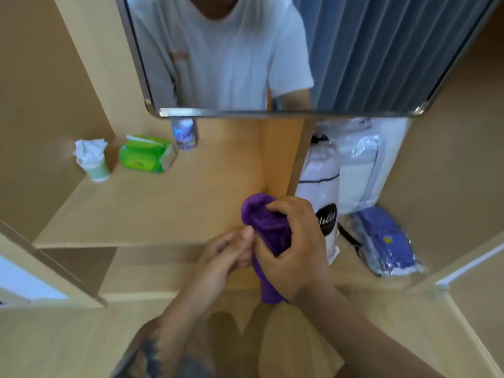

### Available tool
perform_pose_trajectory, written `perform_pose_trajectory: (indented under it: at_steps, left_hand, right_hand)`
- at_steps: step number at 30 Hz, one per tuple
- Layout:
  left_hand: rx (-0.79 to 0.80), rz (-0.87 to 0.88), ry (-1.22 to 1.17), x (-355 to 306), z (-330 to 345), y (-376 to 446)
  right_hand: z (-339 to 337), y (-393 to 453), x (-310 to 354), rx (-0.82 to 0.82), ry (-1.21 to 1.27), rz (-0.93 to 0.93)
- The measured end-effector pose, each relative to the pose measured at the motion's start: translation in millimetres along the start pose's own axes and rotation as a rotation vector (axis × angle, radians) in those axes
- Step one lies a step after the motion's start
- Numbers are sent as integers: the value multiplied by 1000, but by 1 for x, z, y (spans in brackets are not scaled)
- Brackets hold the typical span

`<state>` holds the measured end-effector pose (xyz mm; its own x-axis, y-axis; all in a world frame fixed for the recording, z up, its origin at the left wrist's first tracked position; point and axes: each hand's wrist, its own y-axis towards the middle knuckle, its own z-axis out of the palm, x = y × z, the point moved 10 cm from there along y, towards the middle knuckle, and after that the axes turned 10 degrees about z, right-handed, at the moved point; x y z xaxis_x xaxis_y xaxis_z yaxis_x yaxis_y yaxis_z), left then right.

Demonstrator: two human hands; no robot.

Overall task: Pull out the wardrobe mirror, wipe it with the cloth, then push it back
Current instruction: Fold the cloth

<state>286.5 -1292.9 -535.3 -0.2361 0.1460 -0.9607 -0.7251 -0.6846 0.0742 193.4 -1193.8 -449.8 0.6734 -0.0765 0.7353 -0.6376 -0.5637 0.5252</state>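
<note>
Below the framed wardrobe mirror [272,50], soft, light purple cloth [268,222] bunched in curled right hand [291,249], pinched by left hand [226,252]; best gripped mid-wad.

Purple cloth [268,227]; silver-framed mirror [272,113] showing a white shirt and grey-blue curtain; green wipes packet [147,155]; pale green cup [96,170]; blue package [387,238]; tan wooden shelf [152,203].

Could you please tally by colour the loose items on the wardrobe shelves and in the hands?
Purple: 1, cloth
Green: 2, wipes pack, tissue cup
Clear: 1, water bottle
White: 2, packaged linens
Blue: 1, wrapped bundle
Total: 7
</note>
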Motion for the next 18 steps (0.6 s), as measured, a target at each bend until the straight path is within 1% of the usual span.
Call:
perform_pose_trajectory:
  at_steps: [1, 2, 5, 7, 9, 10, 12, 15, 18]
  left_hand:
    - [28, -39, -29, 15, 8, -7]
    - [22, -89, -71, 29, 12, -14]
    - [-106, -224, -211, 67, 8, -27]
    - [-147, -279, -257, 84, 7, -30]
    - [-130, -303, -245, 97, 8, -32]
    - [-113, -319, -238, 103, 9, -33]
    - [-85, -367, -252, 114, 10, -36]
    - [-60, -440, -232, 123, 11, -40]
    - [-85, -518, -137, 131, 8, -44]
  right_hand:
    - [6, -10, -9, 37, 21, 29]
    - [12, -21, -18, 81, 40, 63]
    - [28, -54, -44, 239, 165, 223]
    - [33, -66, -64, 349, 316, 387]
    - [31, -69, -89, 394, 461, 573]
    - [25, -67, -102, 365, 499, 627]
    - [13, -64, -125, 271, 478, 684]
    - [0, -75, -157, 83, 373, 773]
    - [-11, -105, -188, -76, 162, 928]
